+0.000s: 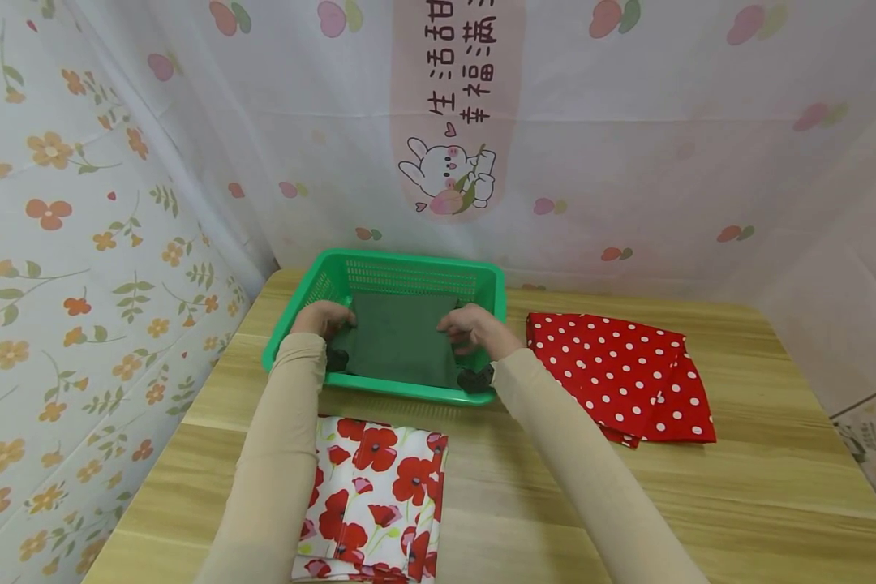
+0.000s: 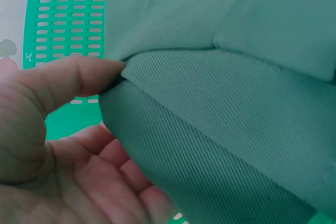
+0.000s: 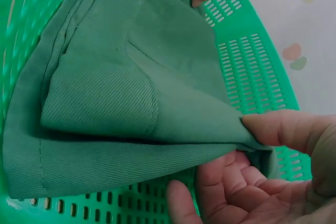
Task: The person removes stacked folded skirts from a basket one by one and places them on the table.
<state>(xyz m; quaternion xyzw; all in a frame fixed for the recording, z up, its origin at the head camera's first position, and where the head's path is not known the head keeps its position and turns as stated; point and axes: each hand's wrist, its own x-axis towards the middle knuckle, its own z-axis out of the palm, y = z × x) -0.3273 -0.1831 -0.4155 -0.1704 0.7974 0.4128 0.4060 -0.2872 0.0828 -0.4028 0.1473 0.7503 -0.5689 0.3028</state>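
A folded dark green twill cloth [image 1: 403,337] lies inside a green plastic basket [image 1: 416,259]. My left hand [image 1: 323,317] pinches its left edge between thumb and fingers; the left wrist view shows the thumb on the top layers and the fingers [image 2: 113,169] beneath. On the opposite side my right hand [image 1: 476,327] grips the right edge, thumb above and curled fingers below. Several stacked layers and a stitched, rounded flap of the cloth [image 3: 100,98] show in the right wrist view.
In front of the basket lies a folded white cloth with red poppies [image 1: 380,503], partly behind my left sleeve. A red polka-dot cloth [image 1: 620,369] is spread loosely to the right on the wooden table [image 1: 759,487]. Printed curtains [image 1: 628,162] hang behind and at the left.
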